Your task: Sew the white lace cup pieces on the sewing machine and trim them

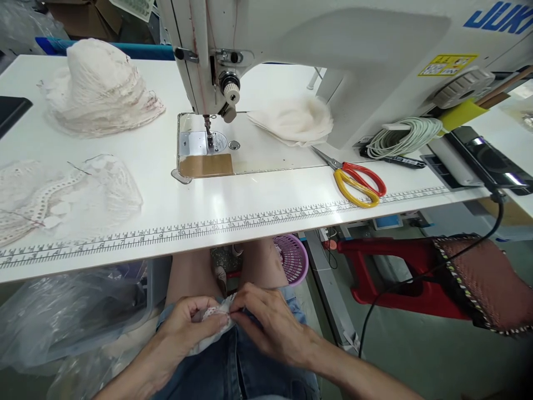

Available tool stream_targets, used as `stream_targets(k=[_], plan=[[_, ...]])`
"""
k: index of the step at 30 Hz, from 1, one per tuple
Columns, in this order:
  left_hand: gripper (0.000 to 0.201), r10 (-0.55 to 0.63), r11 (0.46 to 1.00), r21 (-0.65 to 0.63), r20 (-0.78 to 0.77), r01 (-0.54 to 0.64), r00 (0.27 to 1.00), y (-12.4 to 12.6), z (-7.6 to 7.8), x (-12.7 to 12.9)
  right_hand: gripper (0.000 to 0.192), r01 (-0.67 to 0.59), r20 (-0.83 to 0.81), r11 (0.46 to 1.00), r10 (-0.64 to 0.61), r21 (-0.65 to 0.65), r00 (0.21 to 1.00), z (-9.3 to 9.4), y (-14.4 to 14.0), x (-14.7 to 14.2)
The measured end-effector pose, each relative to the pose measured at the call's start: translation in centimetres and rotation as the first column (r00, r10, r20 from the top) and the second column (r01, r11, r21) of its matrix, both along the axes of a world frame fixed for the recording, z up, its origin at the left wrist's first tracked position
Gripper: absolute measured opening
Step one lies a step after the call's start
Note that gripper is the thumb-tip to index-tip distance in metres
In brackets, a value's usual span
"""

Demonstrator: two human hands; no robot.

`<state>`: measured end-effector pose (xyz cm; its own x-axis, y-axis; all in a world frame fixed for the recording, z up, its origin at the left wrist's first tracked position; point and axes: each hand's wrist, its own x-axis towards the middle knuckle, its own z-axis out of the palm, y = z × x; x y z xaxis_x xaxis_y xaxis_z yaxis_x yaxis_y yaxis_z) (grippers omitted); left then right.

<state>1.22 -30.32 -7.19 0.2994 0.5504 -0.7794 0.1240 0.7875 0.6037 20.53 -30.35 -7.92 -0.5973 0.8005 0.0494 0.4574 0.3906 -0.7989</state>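
Above my lap, both hands pinch a small piece of white lace-edged fabric (210,340). My left hand (187,328) grips it between thumb and fingers, with the cloth hanging below. My right hand (266,319) is closed on the fabric's upper right edge, its fingertips close to the left thumb. Part of the cloth is hidden behind the fingers. Beyond my hands stands a white sewing machine (358,50), its presser foot (209,133) over the metal needle plate. A stack of cream fabric pieces (295,121) lies right of the needle.
Scissors (358,180) with red and yellow handles lie near the table's ruled front edge. A white fabric pile (100,89) and lace pieces (70,194) lie on the left. Below are a purple basket (297,261), a plastic-lined bin (154,289) and a red stool (400,278).
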Motion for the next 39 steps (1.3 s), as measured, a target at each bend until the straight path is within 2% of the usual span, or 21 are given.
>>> stream_targets(k=[8,13,18,22,25,28,31,33,35,39], plan=[[0.037,-0.034,0.999,-0.005,0.024,0.034,0.999,0.0,-0.3,-0.1,0.006,-0.016,-0.027,0.99,0.012,-0.139,1.0,-0.3,0.0,0.1],[0.036,-0.025,0.999,-0.019,0.051,0.026,0.998,-0.1,-0.3,-0.2,0.007,-0.015,-0.016,0.992,0.013,-0.122,1.0,-0.4,-0.1,0.3],[0.036,-0.003,1.0,-0.026,0.049,0.004,0.999,-0.1,-0.2,0.1,0.008,-0.01,-0.199,0.998,-0.004,-0.069,0.98,-0.1,0.3,-0.1],[0.036,0.011,1.0,-0.028,0.054,-0.01,0.998,-0.1,0.0,0.1,0.01,-0.007,-0.268,0.995,-0.02,-0.099,0.963,-0.1,0.6,0.0],[0.034,0.011,1.0,-0.021,0.051,-0.01,0.999,0.0,0.0,0.0,0.014,0.021,-0.189,0.994,-0.041,-0.109,0.981,0.0,0.1,0.4],[0.032,0.023,1.0,-0.012,0.048,-0.022,0.999,0.0,-0.1,0.1,0.023,0.034,-0.044,0.998,-0.036,-0.06,0.998,0.2,-0.8,0.5],[0.032,0.025,1.0,-0.002,0.019,-0.025,1.0,0.0,-0.1,0.2,0.009,0.021,0.066,0.999,-0.019,-0.031,0.998,0.3,-1.2,0.1],[0.033,0.012,1.0,0.004,0.003,-0.012,1.0,-0.1,-0.1,0.3,0.01,-0.005,0.103,1.0,0.006,-0.008,0.995,0.2,-1.1,-0.1],[0.035,-0.01,1.0,0.009,-0.002,0.01,1.0,-0.1,0.0,0.3,0.011,-0.015,0.141,0.997,0.004,0.077,0.99,-0.4,-1.0,-0.1],[0.039,-0.042,0.999,0.032,-0.014,0.043,0.999,-0.1,-0.1,0.5,0.016,0.032,0.204,0.962,-0.09,0.272,0.975,-2.4,-0.9,0.4]])
